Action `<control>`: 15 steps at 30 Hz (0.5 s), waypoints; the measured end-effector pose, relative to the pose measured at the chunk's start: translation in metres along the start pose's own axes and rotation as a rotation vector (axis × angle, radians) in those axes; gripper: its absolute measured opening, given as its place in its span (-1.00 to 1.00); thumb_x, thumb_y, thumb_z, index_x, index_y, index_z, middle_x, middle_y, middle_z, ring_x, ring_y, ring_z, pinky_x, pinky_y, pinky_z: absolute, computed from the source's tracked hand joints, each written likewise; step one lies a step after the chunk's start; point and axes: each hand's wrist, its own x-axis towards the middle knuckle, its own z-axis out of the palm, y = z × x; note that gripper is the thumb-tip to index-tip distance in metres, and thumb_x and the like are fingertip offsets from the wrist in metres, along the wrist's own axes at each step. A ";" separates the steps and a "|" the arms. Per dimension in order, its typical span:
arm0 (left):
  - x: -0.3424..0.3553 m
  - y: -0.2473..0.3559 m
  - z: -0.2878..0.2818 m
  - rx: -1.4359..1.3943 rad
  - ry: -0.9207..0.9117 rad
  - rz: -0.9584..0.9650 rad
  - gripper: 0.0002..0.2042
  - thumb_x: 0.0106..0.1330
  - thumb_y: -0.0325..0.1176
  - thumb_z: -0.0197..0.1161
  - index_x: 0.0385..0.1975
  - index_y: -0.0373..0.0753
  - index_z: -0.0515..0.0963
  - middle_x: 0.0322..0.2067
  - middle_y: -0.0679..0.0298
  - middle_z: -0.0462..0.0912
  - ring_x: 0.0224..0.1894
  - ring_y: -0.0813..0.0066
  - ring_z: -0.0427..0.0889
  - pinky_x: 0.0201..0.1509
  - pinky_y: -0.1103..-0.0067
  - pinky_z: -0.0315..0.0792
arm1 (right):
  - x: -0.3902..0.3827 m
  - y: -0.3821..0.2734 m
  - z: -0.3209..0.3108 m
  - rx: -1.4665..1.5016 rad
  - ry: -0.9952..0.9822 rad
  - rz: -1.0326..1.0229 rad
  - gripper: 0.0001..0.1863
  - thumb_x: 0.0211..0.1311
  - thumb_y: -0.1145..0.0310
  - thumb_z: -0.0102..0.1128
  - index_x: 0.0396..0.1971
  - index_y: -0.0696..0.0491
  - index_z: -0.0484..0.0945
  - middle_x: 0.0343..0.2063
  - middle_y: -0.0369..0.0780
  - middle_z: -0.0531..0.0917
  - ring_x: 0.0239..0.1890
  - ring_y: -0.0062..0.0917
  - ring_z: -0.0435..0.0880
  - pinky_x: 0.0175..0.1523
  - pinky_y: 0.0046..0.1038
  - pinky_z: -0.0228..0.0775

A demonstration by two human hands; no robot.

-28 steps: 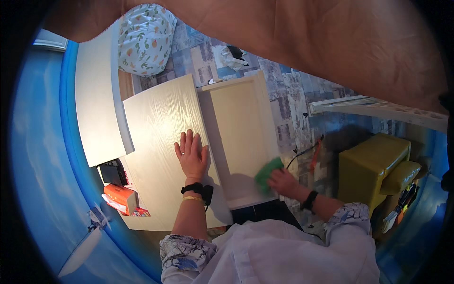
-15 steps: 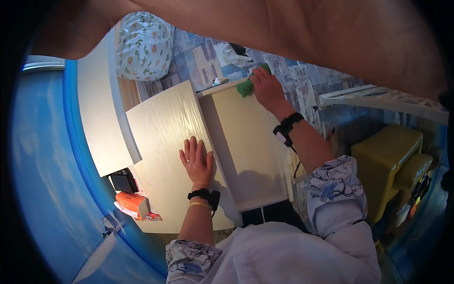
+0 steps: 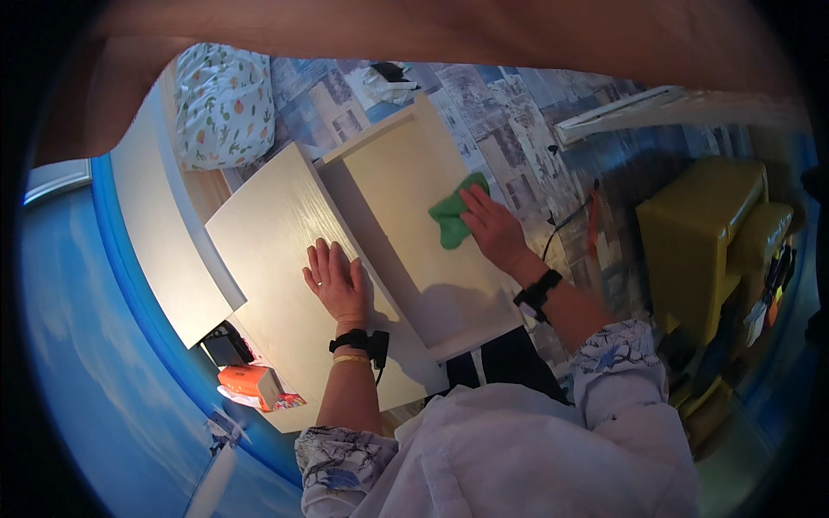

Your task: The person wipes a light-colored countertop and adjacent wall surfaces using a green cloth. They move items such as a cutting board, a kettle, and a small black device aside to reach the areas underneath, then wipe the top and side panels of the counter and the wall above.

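Observation:
My left hand (image 3: 339, 285) lies flat on the pale wood-grain desktop (image 3: 268, 233), its fingers a little apart and nothing under them that I can see. To its right, a pale shallow drawer (image 3: 389, 168) stands pulled out from beneath the desktop; its inside holds nothing I can make out. At the drawer's right side, my right hand (image 3: 498, 235) has its fingers on a green cloth (image 3: 451, 223). One part of the cloth hangs inward over the drawer, the other reaches the right wall. Where the thumb grips is hidden.
An orange tissue pack (image 3: 250, 382) and a small black device (image 3: 226, 347) sit at the desk's left. A patterned bag-like bundle (image 3: 224, 108) lies beyond. Yellow padded furniture (image 3: 699, 250) and a white frame (image 3: 617, 116) stand right, on a patchwork-patterned floor (image 3: 484, 112).
My right hand has come nearer along the drawer's right side with the green cloth, which now hangs more spread out. The left hand stays on the desktop. The whole view has shifted slightly.

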 end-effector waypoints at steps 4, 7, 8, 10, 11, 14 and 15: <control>0.001 -0.003 0.002 -0.005 0.011 0.021 -0.52 0.43 -0.07 0.18 0.30 -0.06 0.44 0.45 0.20 0.31 0.54 0.15 0.14 0.57 0.07 -0.16 | -0.077 -0.028 -0.015 0.004 -0.039 0.082 -0.79 0.21 0.50 0.16 -0.14 0.10 0.54 0.33 -0.13 0.47 0.42 -0.23 0.37 0.12 -0.20 0.48; 0.001 -0.001 0.004 0.026 -0.019 -0.024 -0.52 0.43 -0.09 0.17 0.29 -0.08 0.44 0.45 0.21 0.31 0.54 0.15 0.14 0.57 0.08 -0.17 | -0.134 -0.051 -0.022 -0.008 -0.069 0.177 -0.78 0.20 0.50 0.16 -0.13 0.08 0.57 0.34 -0.14 0.47 0.45 -0.25 0.35 0.20 -0.19 0.42; 0.000 0.000 0.004 0.023 -0.003 -0.006 -0.52 0.43 -0.10 0.15 0.30 -0.09 0.43 0.45 0.21 0.31 0.54 0.16 0.14 0.57 0.08 -0.17 | -0.153 -0.059 -0.025 -0.013 -0.067 0.201 -0.78 0.20 0.50 0.16 -0.13 0.07 0.58 0.34 -0.14 0.47 0.45 -0.25 0.34 0.21 -0.18 0.41; -0.002 0.000 0.005 0.004 0.018 0.001 -0.53 0.43 -0.10 0.14 0.30 -0.08 0.43 0.45 0.22 0.31 0.54 0.17 0.13 0.57 0.08 -0.17 | -0.189 -0.076 -0.027 -0.025 -0.057 0.244 -0.76 0.20 0.49 0.15 -0.12 0.07 0.59 0.33 -0.14 0.48 0.45 -0.24 0.34 0.25 -0.14 0.37; -0.002 0.000 0.006 0.007 0.041 0.022 -0.53 0.43 -0.10 0.13 0.30 -0.08 0.43 0.44 0.22 0.32 0.55 0.17 0.12 0.57 0.08 -0.16 | -0.204 -0.084 -0.028 -0.036 -0.045 0.260 -0.74 0.19 0.49 0.15 -0.10 0.07 0.60 0.32 -0.13 0.49 0.45 -0.23 0.34 0.27 -0.11 0.35; -0.001 -0.005 0.008 0.066 -0.017 0.020 -0.50 0.47 -0.08 0.08 0.35 -0.12 0.36 0.49 0.22 0.22 0.57 0.18 0.06 0.57 0.07 -0.16 | -0.240 -0.112 -0.021 -0.092 -0.011 0.321 -0.65 0.16 0.48 0.16 -0.02 0.05 0.62 0.28 -0.12 0.53 0.41 -0.20 0.39 0.34 -0.07 0.28; 0.001 -0.006 0.010 0.092 -0.039 0.014 -0.49 0.48 -0.07 0.06 0.36 -0.13 0.35 0.50 0.22 0.20 0.57 0.18 0.04 0.56 0.07 -0.15 | -0.248 -0.123 -0.016 -0.118 0.010 0.344 -0.61 0.15 0.48 0.16 0.02 0.05 0.62 0.26 -0.11 0.55 0.39 -0.19 0.42 0.36 -0.06 0.26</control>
